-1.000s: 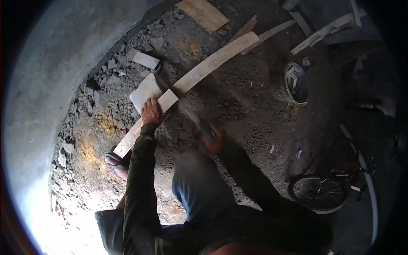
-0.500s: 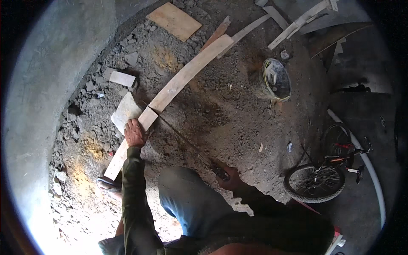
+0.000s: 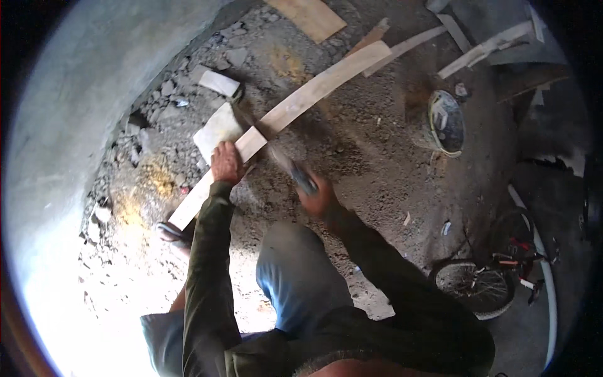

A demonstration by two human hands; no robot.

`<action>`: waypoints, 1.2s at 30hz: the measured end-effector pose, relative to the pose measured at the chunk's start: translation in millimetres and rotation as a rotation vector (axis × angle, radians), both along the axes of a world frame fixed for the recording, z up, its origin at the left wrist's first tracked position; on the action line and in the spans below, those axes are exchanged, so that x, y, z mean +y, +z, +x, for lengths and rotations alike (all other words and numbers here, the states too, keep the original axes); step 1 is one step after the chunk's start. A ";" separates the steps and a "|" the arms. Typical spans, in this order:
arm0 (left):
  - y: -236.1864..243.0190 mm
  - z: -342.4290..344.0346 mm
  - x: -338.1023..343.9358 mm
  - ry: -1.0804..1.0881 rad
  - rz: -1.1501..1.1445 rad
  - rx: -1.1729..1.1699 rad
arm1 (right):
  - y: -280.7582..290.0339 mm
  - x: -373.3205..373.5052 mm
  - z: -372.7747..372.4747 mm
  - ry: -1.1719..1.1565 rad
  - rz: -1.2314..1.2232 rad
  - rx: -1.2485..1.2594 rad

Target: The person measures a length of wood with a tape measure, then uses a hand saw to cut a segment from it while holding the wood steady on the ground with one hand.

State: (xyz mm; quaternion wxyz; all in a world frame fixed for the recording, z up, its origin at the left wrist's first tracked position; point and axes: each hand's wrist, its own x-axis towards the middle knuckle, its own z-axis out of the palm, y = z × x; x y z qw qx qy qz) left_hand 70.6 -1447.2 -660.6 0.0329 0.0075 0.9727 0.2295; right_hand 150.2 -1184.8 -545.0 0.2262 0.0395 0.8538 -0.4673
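Note:
A long pale wooden plank (image 3: 326, 81) runs slantwise across the ground, its near end under my sandalled foot (image 3: 171, 231). My left hand (image 3: 227, 162) grips the plank by its edge and presses down on it, beside a pale stone block (image 3: 218, 131). Just beyond that hand, a dark line crosses the wood where a handsaw (image 3: 282, 157) sits in the cut. My right hand (image 3: 317, 193) is closed round the saw's handle, close to the plank's right side. The blade is smeared by motion, and part of it is hidden at the wood.
Rubble and a small white block (image 3: 219, 83) lie along the curved concrete wall (image 3: 125, 75). A flat board (image 3: 311, 19) and several wood strips lie at the far side. To the right stand a bucket (image 3: 447, 125) with scraps inside and a bicycle (image 3: 474, 286) beside a white pipe (image 3: 546, 283).
My right hand has pushed the saw forward and left, bringing its handle close to the plank. The whole view has shifted, while my left hand stays on the plank.

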 end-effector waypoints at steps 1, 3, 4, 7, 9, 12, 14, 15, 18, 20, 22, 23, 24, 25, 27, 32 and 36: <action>-6.7 3.2 -10.1 0.004 -0.019 0.011 | 10.6 -26.3 -17.5 0.014 0.039 -0.073; -3.2 8.3 -15.9 0.000 -0.031 -0.008 | 29.4 -12.6 2.0 0.072 0.047 -0.018; -3.6 13.4 -27.3 0.007 -0.052 0.007 | 30.5 -1.6 22.2 0.094 0.034 0.042; 1.0 11.6 -23.7 0.015 -0.079 0.002 | 46.4 30.9 73.5 0.098 0.011 0.194; 3.1 8.0 -11.0 0.024 -0.039 0.053 | 17.8 28.4 51.7 0.046 0.055 0.135; 2.1 -0.1 -1.7 -0.021 -0.021 0.084 | -23.0 -0.6 -12.5 0.024 0.131 0.140; -0.8 14.7 -9.9 0.012 -0.021 0.016 | 11.0 -8.1 8.0 0.074 0.139 0.095; -0.1 17.5 -25.3 0.031 -0.022 -0.012 | 39.5 -8.5 26.8 0.088 0.111 0.033; 4.7 11.4 -12.2 0.035 -0.013 -0.018 | 45.1 22.8 42.1 0.150 0.080 0.215; 2.5 12.3 -12.7 0.039 -0.016 0.004 | 29.6 21.2 32.7 0.155 0.055 0.207; 4.4 -0.4 -0.3 -0.014 0.011 0.052 | 17.9 -1.2 -17.4 0.028 0.114 -0.144; -0.3 -0.7 -7.0 0.002 0.000 0.056 | 31.8 -10.4 -21.4 0.044 0.105 -0.140; -8.9 0.5 -15.8 0.001 -0.027 0.020 | 56.7 -24.3 -23.4 0.067 0.187 -0.237; -16.0 7.6 -15.3 -0.008 -0.039 -0.029 | 52.0 -10.6 3.4 0.171 0.242 -0.033; -13.3 11.6 -22.9 0.003 -0.068 -0.011 | 22.8 35.1 66.1 0.445 0.336 0.732; -4.3 5.6 -10.6 -0.002 -0.044 0.044 | 16.3 11.2 6.8 0.187 0.213 0.075; -14.7 9.4 -12.6 -0.017 -0.085 -0.029 | 23.5 -14.4 6.9 -0.039 -0.095 0.028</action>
